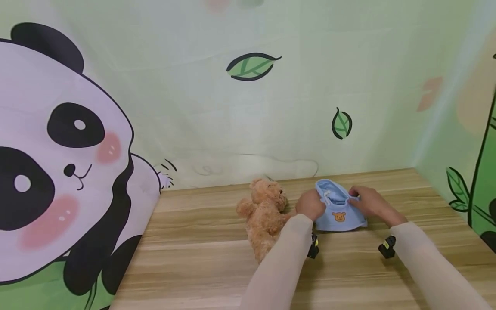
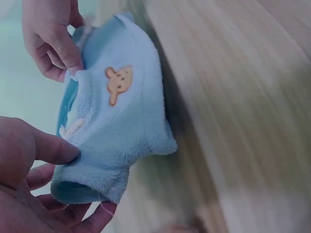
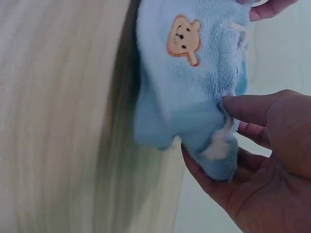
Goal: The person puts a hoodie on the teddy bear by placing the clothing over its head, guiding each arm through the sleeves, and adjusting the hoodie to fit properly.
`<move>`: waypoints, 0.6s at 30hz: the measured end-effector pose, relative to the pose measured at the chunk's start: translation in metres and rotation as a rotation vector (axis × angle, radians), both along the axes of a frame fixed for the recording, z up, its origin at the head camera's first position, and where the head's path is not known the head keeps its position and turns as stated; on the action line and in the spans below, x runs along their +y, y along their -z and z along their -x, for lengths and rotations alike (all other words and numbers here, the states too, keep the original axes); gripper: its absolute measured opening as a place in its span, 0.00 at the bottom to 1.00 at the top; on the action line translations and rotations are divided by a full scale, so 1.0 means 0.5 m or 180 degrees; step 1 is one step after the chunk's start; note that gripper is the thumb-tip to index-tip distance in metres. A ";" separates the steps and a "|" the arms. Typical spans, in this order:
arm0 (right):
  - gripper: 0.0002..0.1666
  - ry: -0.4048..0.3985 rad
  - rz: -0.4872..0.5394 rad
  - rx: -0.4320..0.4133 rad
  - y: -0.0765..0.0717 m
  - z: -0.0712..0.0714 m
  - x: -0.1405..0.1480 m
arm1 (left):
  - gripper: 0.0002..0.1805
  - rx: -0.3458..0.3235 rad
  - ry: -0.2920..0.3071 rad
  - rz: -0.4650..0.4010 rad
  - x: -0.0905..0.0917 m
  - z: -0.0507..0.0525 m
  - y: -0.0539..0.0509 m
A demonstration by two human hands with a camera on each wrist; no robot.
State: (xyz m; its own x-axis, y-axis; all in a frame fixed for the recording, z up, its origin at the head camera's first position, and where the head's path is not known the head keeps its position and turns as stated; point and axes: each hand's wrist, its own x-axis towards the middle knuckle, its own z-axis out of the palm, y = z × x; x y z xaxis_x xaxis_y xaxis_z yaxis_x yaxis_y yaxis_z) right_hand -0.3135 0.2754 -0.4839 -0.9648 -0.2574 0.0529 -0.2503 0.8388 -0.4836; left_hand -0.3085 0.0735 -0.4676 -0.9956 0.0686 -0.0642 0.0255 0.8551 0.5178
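Note:
A small light-blue fuzzy garment [image 1: 341, 221] with an orange bear-face patch stands upright on the table, its neck opening upward, held between both hands. My left hand [image 1: 311, 205] pinches its left side; in the left wrist view the thumb of the left hand [image 2: 29, 165] presses near the collar and the fingers lie under the sleeve. My right hand [image 1: 370, 201] grips the other side, thumb at the collar edge, fingers behind the sleeve in the right wrist view [image 3: 272, 150]. White cord shows at the neckline. A brown plush bear [image 1: 265, 219] lies left of my left hand, partly behind the forearm.
The wood-grain table [image 1: 186, 267] reaches back to a pale green cloth backdrop [image 1: 186, 107] printed with a large panda and leaves. A black wrist device [image 1: 387, 247] sits by the right sleeve, another [image 1: 313, 246] by the left one.

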 end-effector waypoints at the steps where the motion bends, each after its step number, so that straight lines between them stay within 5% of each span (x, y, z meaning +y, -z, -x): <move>1: 0.13 0.0016 0.0009 0.0017 -0.003 -0.002 0.001 | 0.01 0.0071 0.0008 0.0003 0.001 0.000 -0.003; 18: 0.15 0.0100 0.0222 0.0485 -0.087 -0.026 -0.019 | 0.12 0.0438 0.0381 -0.0233 -0.029 -0.030 -0.110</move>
